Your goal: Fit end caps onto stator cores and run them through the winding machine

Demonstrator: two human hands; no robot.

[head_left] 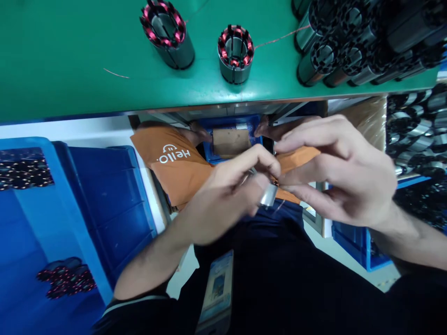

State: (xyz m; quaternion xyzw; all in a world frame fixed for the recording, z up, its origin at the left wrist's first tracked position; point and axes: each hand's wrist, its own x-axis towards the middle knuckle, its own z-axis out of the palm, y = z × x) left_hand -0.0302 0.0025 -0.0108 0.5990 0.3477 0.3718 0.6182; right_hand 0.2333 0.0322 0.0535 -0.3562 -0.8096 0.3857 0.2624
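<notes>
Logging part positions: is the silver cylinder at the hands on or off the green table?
Off: the left hand holds the silver cylinder in the air, apart from the green table.

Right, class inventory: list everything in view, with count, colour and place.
Table: one, green, top
Pink-wound cores: two, dark, on table
Stacked cores: many, dark, table's right
Wires: at least two, reddish, table
Bins: at least three, blue, left and lower right
Binned cores: many, dark, left bin
Tray: one, blue, below table
Cardboard: one, brown, in tray
Rightmost cores: many, silver, far right
Phone or card: one, pale, on shirt
Held core: one, silvery, centre
Shirt: one, dark, worn
Shorts: one pair, orange, worn
Feet: two, by tray
Left hand: one, bare, holding core
Right hand: one, bare, beside core
</notes>
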